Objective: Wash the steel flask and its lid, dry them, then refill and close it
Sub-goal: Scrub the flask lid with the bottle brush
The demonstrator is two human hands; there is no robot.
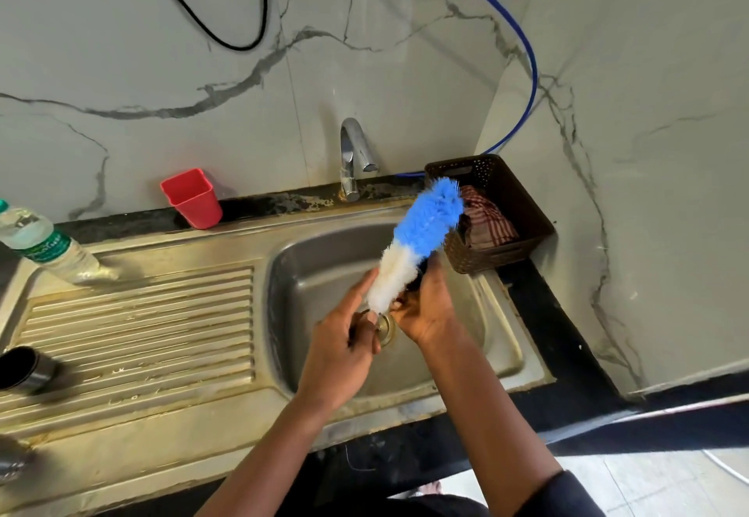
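My left hand (344, 348) is closed around the handle of a bottle brush (421, 232) with blue and white bristles, which points up and right over the sink basin (324, 265). My right hand (425, 305) is curled around a small dark piece (419, 273), perhaps the flask's lid, and presses it against the white bristles. A dark steel-rimmed cylinder (22, 370), seemingly the flask, lies on the drainboard at the left edge. A blurred steel object (12, 464) shows at the bottom left corner.
The tap (350, 159) stands behind the basin with no water visible. A red cup (192, 198) and a plastic water bottle (40, 243) sit at the back left. A brown basket (523, 208) holding a checked cloth (486, 220) stands right of the sink.
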